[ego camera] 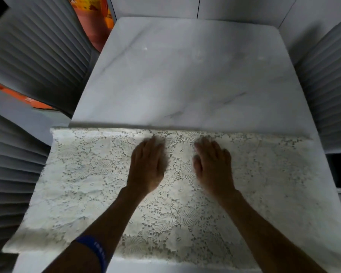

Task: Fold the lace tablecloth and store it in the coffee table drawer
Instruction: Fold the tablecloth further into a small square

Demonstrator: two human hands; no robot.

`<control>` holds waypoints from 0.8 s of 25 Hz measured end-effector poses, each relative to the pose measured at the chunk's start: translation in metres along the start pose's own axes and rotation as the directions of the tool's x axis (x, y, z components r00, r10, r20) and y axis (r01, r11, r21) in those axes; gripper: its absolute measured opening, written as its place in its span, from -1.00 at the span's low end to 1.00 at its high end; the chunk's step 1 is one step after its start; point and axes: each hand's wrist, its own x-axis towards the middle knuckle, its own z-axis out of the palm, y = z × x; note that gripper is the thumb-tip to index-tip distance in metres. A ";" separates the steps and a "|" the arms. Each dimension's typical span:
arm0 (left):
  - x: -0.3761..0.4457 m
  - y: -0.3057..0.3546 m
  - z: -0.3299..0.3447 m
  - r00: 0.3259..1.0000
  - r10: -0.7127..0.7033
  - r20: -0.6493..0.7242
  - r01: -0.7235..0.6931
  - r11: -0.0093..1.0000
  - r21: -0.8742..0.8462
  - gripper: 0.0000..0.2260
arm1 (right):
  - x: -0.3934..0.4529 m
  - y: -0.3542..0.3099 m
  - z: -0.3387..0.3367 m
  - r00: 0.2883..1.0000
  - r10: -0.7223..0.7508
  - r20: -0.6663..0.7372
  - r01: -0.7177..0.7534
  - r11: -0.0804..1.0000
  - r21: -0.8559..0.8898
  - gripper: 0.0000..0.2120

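Note:
The cream lace tablecloth (264, 174) lies folded over on the near half of a white marble table (185, 75). Its fold line runs straight across the table's middle, and its left end hangs past the table's left side. My left hand (148, 164) and my right hand (213, 164) both rest flat, palms down, on the cloth just below the fold, a short gap between them. Neither hand grips anything. A blue band circles my left wrist. No drawer shows in this view.
Grey ribbed chairs stand on the left (34, 52) and on the right (331, 91) of the table. An orange item (95, 20) leans behind the far left corner. A pale wall runs along the table's far edge.

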 end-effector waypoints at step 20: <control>-0.088 0.078 0.018 0.985 0.169 0.020 -0.166 0.981 -0.101 -0.74 | -0.007 -0.005 -0.011 0.955 0.071 0.287 -0.057 0.997 -0.058 -0.45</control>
